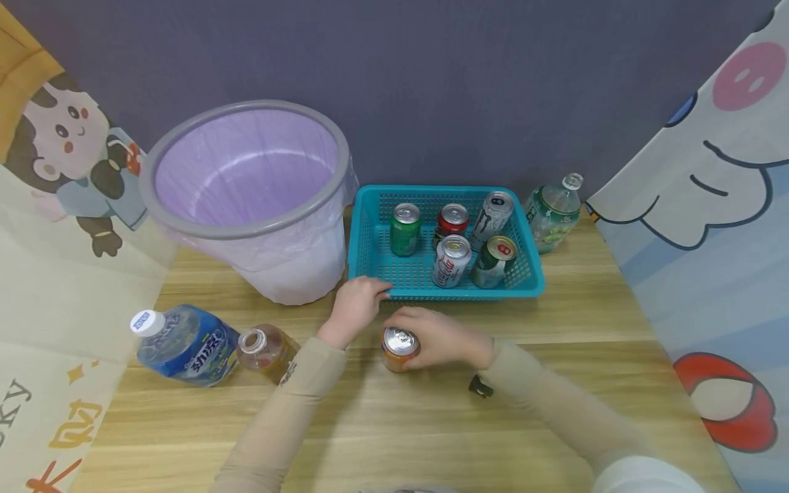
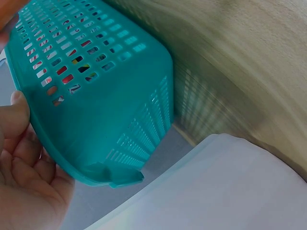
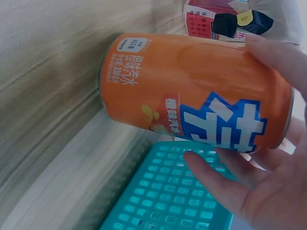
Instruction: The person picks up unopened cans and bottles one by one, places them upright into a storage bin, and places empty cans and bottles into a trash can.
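My right hand (image 1: 440, 335) grips an orange soda can (image 1: 399, 350) from the side, near its silver top. In the right wrist view the can (image 3: 192, 91) shows a blue-and-white logo, its base at or very near the wood; I cannot tell whether they touch. My left hand (image 1: 356, 308) holds the rim of a teal plastic basket (image 1: 425, 293) at its front left corner, thumb on one side and curled fingers on the other in the left wrist view. Inside the basket stand several cans, among them a green can (image 1: 404, 233) and a white Coca-Cola can (image 1: 451, 263).
A lilac bin (image 1: 296, 267) with a grey rim and clear liner stands left of the basket. A blue-labelled bottle (image 1: 191, 346) and an amber bottle (image 1: 271, 352) are on the left. Behind the basket's right side stands a green-labelled bottle (image 1: 553, 212). Printed panels flank the wooden table (image 1: 394, 438).
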Demonstrator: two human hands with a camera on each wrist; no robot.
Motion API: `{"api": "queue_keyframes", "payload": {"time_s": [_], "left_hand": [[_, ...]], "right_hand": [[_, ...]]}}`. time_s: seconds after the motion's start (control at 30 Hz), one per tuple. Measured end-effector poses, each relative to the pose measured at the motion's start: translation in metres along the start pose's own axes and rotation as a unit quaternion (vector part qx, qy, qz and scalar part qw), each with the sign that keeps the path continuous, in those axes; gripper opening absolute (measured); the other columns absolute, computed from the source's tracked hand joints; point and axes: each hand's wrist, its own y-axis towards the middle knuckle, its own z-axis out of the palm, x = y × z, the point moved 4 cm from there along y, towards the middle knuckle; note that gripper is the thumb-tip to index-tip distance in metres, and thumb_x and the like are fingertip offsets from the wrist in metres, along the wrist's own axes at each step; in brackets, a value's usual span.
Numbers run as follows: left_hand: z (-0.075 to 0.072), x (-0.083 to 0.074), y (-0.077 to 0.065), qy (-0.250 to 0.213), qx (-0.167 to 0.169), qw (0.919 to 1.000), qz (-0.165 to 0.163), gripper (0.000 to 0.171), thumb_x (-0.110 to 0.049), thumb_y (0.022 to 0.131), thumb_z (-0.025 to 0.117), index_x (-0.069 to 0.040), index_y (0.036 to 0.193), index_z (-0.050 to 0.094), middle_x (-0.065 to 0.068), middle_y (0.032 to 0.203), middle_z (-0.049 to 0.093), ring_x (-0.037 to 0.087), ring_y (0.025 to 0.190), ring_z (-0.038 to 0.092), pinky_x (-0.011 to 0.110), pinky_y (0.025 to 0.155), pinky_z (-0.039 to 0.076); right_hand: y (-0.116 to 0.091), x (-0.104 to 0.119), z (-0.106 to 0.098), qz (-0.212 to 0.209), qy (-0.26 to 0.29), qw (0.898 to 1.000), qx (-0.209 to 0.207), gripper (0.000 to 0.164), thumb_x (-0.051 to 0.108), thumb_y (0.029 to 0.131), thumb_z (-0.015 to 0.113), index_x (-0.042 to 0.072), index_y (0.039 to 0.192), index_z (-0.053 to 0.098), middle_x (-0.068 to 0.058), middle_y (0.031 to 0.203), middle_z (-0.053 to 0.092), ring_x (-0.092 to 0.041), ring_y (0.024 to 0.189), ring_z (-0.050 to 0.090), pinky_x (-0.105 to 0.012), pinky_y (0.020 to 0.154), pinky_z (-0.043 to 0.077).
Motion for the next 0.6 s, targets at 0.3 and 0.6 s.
{"api": "queue_keyframes", "payload": {"time_s": [0.3, 0.6], "left_hand": [[-0.0012, -0.0005, 0.0001, -0.002, 0.001, 1.0, 0.001, 0.015, -0.01, 0.085, 0.07, -0.008, 0.098, 0.074, 0.007, 0.093, 0.074, 0.025, 0.084, 0.068, 0.038, 0.074, 0.056], [-0.0018, -0.0011, -0.0004, 0.001, 0.0, 1.0, 0.002, 0.014, -0.01, 0.085, 0.07, -0.007, 0.098, 0.074, 0.007, 0.093, 0.074, 0.025, 0.083, 0.068, 0.037, 0.074, 0.057]], "right_hand": [[0.0019, 0.0027, 0.0027, 0.013, 0.012, 1.0, 0.012, 0.06, 0.02, 0.067, 0.085, 0.005, 0.119, 0.058, -0.006, 0.114, 0.061, -0.018, 0.105, 0.058, -0.031, 0.092, 0.051], [0.0035, 0.0027, 0.0042, 0.016, 0.008, 1.0, 0.002, 0.058, 0.021, 0.066, 0.086, 0.007, 0.115, 0.06, -0.005, 0.111, 0.062, -0.017, 0.1, 0.061, -0.03, 0.088, 0.053]]}}
